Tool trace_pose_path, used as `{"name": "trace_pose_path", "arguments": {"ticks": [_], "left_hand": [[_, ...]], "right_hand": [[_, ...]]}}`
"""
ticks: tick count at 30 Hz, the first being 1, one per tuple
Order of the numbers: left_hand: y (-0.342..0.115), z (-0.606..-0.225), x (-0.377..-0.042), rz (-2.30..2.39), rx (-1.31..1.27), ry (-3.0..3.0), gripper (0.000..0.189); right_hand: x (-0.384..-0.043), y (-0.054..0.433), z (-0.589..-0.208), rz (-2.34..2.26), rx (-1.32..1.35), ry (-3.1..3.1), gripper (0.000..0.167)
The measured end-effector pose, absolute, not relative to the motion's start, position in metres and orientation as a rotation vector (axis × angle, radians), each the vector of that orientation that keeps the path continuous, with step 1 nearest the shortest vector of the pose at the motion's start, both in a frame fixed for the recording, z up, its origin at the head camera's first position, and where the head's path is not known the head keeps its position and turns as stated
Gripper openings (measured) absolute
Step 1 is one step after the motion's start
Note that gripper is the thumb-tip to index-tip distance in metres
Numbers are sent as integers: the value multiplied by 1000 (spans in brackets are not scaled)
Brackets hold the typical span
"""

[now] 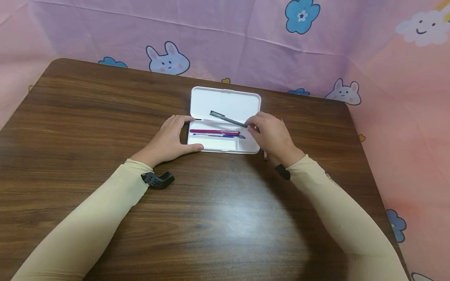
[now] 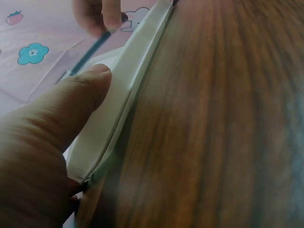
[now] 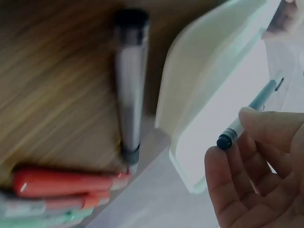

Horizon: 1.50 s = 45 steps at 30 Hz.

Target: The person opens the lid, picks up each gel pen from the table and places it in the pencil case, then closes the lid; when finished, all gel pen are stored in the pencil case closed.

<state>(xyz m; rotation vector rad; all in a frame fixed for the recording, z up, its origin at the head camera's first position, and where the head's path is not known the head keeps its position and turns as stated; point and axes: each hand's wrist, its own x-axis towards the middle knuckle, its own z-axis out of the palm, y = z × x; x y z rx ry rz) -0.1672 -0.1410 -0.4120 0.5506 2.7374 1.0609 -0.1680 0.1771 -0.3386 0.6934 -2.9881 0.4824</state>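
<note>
A white pencil case lies unfolded on the table, its lid tilted back. My left hand grips the case's left end, thumb on the front rim and fingers at the hinge side. In the left wrist view, the thumb lies over the case's edge. My right hand pinches a grey pen by one end, holding it slanted over the case. The right wrist view shows the pen's dark end between thumb and fingers. A magenta pen and a blue-and-clear pen lie inside the case.
Right of the case, mostly behind my right hand in the head view, several pens lie on the wooden table: a grey one with a dark cap, a red one and a green one. A patterned cloth hangs behind.
</note>
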Motion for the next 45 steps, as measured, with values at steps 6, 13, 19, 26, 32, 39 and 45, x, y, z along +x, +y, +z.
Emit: {"name": "trace_pose_path", "arguments": {"ticks": [6, 13, 19, 26, 32, 39, 45], "left_hand": [[-138, -411, -166, 1063, 555, 2750, 97], [-135, -410, -166, 1059, 561, 2752, 98], [-135, -409, -167, 1049, 557, 2751, 97], [-135, -408, -166, 1060, 567, 2741, 97], [-136, -410, -166, 1055, 569, 2750, 96], [-136, -410, -167, 1054, 580, 2754, 96], [-139, -410, -166, 1060, 573, 2755, 97]], "right_hand": [[-174, 163, -346, 351, 810, -3002, 17], [-177, 153, -350, 281, 880, -2999, 18], [-180, 147, -352, 296, 897, -3025, 19], [-181, 143, -353, 276, 916, -3029, 19], [-184, 140, -357, 185, 969, -2989, 24], [-186, 139, -359, 167, 974, -3006, 25], [-185, 139, -358, 204, 955, -3022, 24]]}}
